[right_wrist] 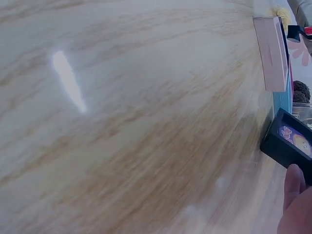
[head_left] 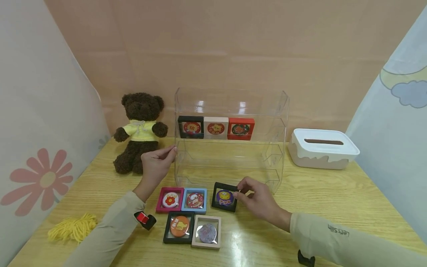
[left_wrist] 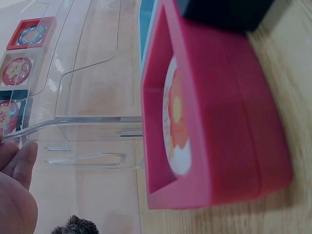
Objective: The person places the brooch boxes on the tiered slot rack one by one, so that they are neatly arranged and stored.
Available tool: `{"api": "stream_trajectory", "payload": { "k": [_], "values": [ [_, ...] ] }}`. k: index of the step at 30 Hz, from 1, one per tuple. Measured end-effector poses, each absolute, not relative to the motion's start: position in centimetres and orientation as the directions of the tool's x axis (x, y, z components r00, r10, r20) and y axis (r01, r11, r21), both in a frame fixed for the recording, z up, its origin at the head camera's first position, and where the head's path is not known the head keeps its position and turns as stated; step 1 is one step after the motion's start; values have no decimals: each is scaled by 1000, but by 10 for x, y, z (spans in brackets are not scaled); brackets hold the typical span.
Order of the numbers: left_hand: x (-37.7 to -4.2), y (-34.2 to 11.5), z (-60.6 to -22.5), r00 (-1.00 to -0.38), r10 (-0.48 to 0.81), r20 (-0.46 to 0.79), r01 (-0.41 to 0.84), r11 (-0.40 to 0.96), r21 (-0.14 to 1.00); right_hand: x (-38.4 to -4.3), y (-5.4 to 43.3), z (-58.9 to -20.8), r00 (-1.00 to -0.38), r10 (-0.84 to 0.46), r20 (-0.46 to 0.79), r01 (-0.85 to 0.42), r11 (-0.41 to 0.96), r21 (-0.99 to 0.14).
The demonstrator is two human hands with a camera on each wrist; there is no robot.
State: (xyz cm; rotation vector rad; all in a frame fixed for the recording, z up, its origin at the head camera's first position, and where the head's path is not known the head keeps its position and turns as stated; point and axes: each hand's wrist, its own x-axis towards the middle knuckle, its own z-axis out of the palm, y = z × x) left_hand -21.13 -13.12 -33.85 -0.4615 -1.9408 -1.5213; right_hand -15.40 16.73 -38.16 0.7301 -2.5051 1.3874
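My right hand (head_left: 260, 200) pinches the right edge of a black display frame (head_left: 225, 197) holding a purple badge, low in front of the clear acrylic rack (head_left: 230, 154). In the right wrist view, that frame (right_wrist: 287, 141) is tilted, with a finger on its side. My left hand (head_left: 157, 165) pinches the left edge of the rack between thumb and fingers. On one of the rack's shelves a black frame (head_left: 191, 127), a pale frame (head_left: 216, 128) and a red frame (head_left: 241, 129) stand side by side.
On the table lie a pink frame (head_left: 170, 200), a light blue frame (head_left: 194, 200), a black frame (head_left: 179, 227) and a beige frame (head_left: 206, 232). A teddy bear (head_left: 140, 131) sits left of the rack, a tissue box (head_left: 323, 148) right. Yellow yarn (head_left: 73, 227) lies front left.
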Motion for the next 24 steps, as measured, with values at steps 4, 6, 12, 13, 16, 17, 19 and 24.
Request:
{"api": "stream_trajectory", "payload": {
  "k": [4, 6, 12, 13, 16, 17, 19, 24],
  "values": [
    [-211, -131, -339, -748, -100, 656, 612, 279, 740, -142, 162, -361, -864, -313, 396, -500, 435, -749],
    [-210, -131, -338, -747, -99, 657, 613, 282, 738, -140, 162, -356, -859, -315, 404, -509, 435, -743],
    [-210, -130, -338, -738, -102, 667, 619, 292, 729, -150, 176, -371, -818, -332, 470, -575, 430, -696],
    [-210, -129, -338, -736, -101, 669, 619, 296, 727, -152, 178, -374, -812, -337, 477, -583, 432, -688],
    [-210, -129, -338, -733, -100, 672, 621, 302, 723, -156, 185, -376, -795, -349, 495, -606, 431, -669],
    [-210, -129, -338, -732, -101, 674, 622, 304, 722, -156, 186, -375, -792, -351, 499, -610, 431, -665],
    [-210, -129, -338, -732, -101, 674, 623, 302, 721, -157, 189, -373, -788, -350, 506, -616, 430, -660],
    [-210, -130, -337, -723, -98, 684, 632, 309, 711, -157, 193, -364, -773, -339, 536, -634, 438, -638]
  ]
}}
